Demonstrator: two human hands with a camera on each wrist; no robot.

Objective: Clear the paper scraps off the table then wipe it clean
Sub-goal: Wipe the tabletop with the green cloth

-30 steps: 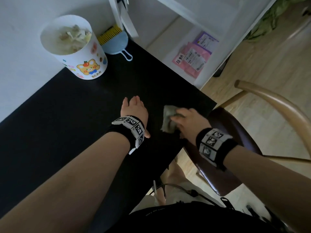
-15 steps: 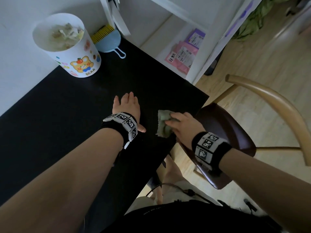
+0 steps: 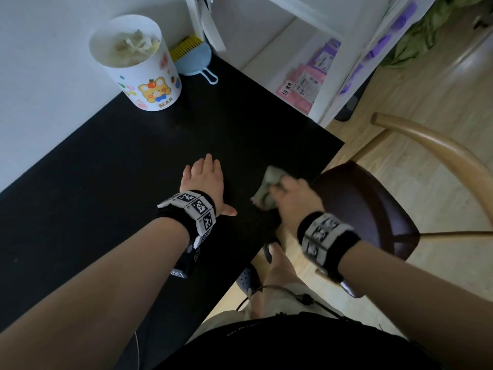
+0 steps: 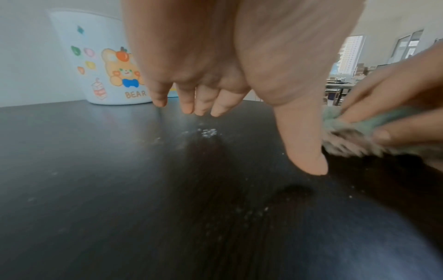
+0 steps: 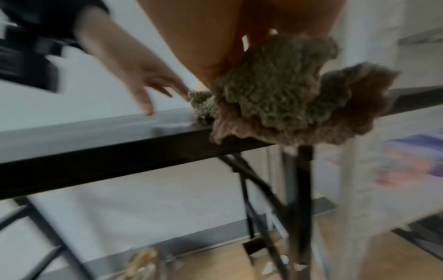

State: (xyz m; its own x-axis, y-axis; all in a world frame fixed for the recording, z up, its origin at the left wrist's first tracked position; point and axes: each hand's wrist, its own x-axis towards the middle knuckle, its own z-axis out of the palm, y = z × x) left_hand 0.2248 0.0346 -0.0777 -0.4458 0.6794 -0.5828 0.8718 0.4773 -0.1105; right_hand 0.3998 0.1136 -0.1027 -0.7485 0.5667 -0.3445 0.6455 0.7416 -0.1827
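My right hand grips a crumpled grey-green cloth and presses it on the black table near its right front edge. Motion blur smears that hand. To the cloth's left my left hand rests flat on the tabletop with straight fingers and the thumb spread toward the cloth. Fine white crumbs dot the tabletop in front of the left hand. A white bear-print bin at the back of the table holds paper scraps.
A blue dustpan with a yellow brush lies behind the bin. A white shelf unit with pink packets stands to the right of the table. A wooden chair with a dark seat sits at the table's right corner.
My right hand has pulled the cloth slightly toward the table's near edge, wiping. The left hand stays flat on the table. The head view has shifted a little.
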